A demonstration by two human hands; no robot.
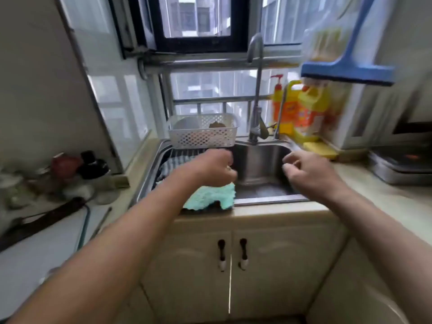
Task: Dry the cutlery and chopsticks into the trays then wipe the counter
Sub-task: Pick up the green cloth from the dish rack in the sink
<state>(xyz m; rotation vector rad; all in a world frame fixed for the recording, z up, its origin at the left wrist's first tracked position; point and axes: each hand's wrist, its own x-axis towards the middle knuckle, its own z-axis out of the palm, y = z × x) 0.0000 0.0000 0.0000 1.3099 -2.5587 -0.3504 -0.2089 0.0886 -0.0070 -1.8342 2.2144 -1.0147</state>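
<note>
At the counter (374, 197) and sink (257, 160), with no cutlery in sight, I judge wiping is due: my left hand (212, 170) clutches the teal cloth (210, 195) draped over the sink's front rim, my right hand (306, 171) hangs loosely curled and empty, and next I must lift the cloth onto the counter.

Cannot tell whether the left hand (214, 169) grips the cloth (210, 196) or only hovers over it (curled fingers smeared by motion). Cannot see the cloth's far edge, covered by that hand. Cannot read the labels on the bottles (301, 111), too blurred. Cannot name the clutter (70, 174) at far left. Cannot make out what sits in the basket (202, 134) behind its wall. Cannot follow the squeegee (348, 71) handle past the top edge, nor the tray (397, 169) past the right edge.
</note>
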